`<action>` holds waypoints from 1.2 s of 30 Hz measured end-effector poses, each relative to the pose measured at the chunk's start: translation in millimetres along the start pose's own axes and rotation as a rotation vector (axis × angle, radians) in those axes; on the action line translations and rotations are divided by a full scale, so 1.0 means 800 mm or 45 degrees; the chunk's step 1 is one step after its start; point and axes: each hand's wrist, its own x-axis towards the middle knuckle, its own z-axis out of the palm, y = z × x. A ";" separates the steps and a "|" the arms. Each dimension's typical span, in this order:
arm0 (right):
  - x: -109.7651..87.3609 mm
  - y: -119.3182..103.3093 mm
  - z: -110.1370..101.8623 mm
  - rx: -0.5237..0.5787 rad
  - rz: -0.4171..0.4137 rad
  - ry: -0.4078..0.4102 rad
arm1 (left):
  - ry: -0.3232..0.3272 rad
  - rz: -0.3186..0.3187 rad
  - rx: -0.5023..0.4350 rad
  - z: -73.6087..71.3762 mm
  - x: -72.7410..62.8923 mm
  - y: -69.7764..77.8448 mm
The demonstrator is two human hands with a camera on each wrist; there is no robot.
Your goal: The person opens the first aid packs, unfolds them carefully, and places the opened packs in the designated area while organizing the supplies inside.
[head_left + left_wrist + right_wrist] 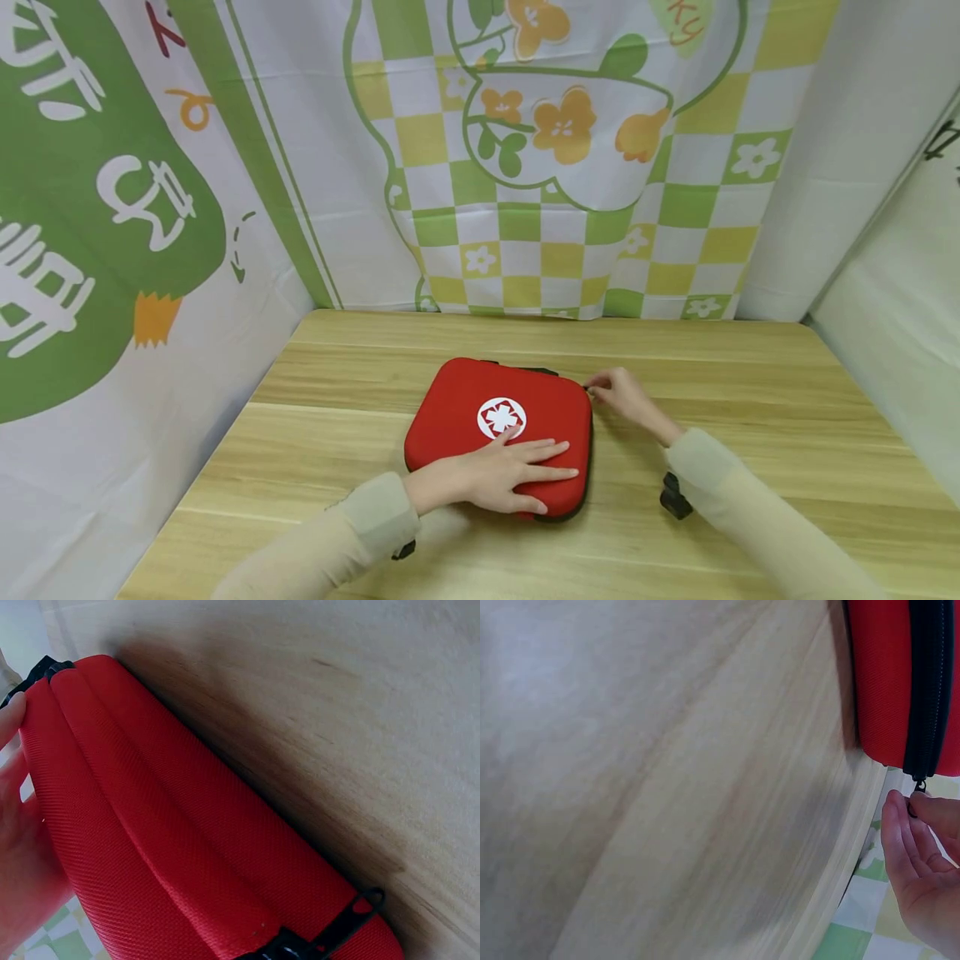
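A red zippered first-aid case [457, 408] with a white round emblem lies on the wooden table. My left hand [510, 475] rests flat on its top with the fingers spread over the near right part. At the far right corner, my right hand [618, 396] pinches a small black zipper pull [913, 806] between thumb and fingers. The right wrist view shows the black zipper [928, 690] running along the case's side, closed where it is visible. Another black zipper pull [349, 922] hangs at the near side in the left wrist view.
The wooden table [750, 400] extends around the case on every side. A patterned green, yellow and white curtain [517, 242] hangs behind the table's back edge, with more cloth at left and right. Dark wrist devices [675, 497] sit under the sleeves.
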 end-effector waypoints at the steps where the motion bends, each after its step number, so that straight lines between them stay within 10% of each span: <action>1: -0.001 0.000 0.000 -0.004 -0.012 0.004 | 0.001 -0.001 -0.006 0.000 0.000 0.000; 14: -0.019 0.005 -0.004 0.034 -0.064 0.016 | 0.080 -0.030 -0.043 0.006 0.000 -0.001; 36: -0.108 -0.033 0.009 0.111 -0.133 -0.257 | 0.210 -0.175 0.034 0.006 0.025 -0.020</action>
